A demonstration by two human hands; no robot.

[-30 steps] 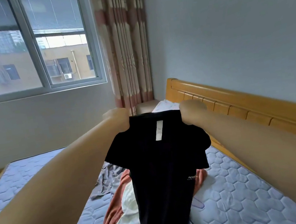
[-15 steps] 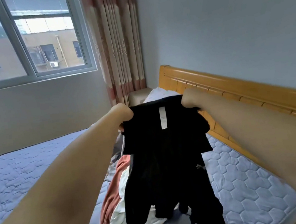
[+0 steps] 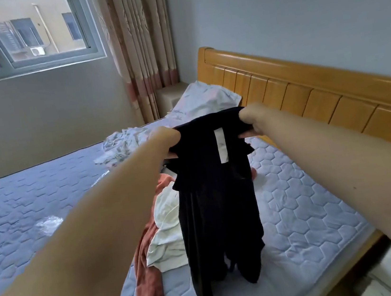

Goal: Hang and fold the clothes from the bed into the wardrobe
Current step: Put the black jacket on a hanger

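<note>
Nearest, on the quilted mattress (image 3: 310, 219): a rust-coloured garment (image 3: 148, 278) and a white garment (image 3: 169, 238) lie heaped and touching, partly behind the hanging black shirt (image 3: 215, 195). The shirt is held up over the bed with its white label (image 3: 221, 145) facing the camera, left hand (image 3: 167, 140) and right hand (image 3: 250, 119) each curled round bunched fabric at a shoulder. Beyond: crumpled white cloth (image 3: 124, 144), pillow (image 3: 208, 99) against wooden headboard (image 3: 306, 93), curtain (image 3: 143, 43), window (image 3: 25, 33).
</note>
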